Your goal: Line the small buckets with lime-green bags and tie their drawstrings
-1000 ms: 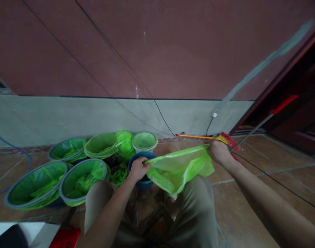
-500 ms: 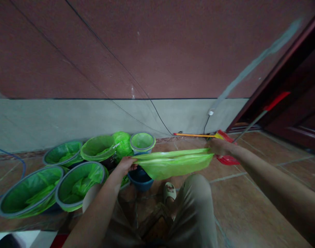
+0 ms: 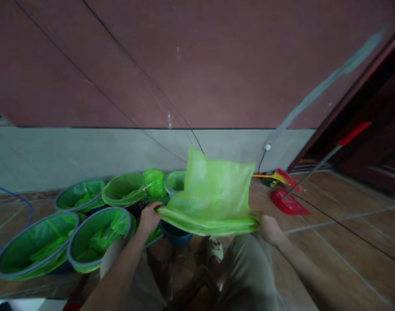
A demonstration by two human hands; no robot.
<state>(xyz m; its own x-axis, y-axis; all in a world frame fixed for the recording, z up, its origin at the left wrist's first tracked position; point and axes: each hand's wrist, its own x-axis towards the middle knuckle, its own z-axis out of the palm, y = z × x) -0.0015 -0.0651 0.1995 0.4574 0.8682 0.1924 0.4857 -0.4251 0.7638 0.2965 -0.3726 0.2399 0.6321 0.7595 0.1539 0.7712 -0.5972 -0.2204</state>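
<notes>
A green plastic bag (image 3: 217,185) is stretched between my hands above my knees, its far part billowing up and its near edge bunched in folds. My left hand (image 3: 150,218) is closed on the left end of that edge. On the opposite end, my right hand (image 3: 267,228) grips the bag too. Below the bag, partly covered, stands a dark blue bucket (image 3: 176,235). Just behind it, a small bin with a green liner (image 3: 174,181) is half hidden by the bag.
On the left stand several bins lined with green bags (image 3: 100,237), beside a bunched green bag (image 3: 155,183). A red dustpan (image 3: 288,202) with a long handle and a yellow-and-red broom (image 3: 278,176) are at right. A blue hose (image 3: 29,207) lies far left; a black cable (image 3: 346,229) crosses the right floor.
The bag has swung up and opened out from a flat hanging strip. My right hand has come down and nearer my body, uncovering the dustpan; my left hand has shifted slightly left.
</notes>
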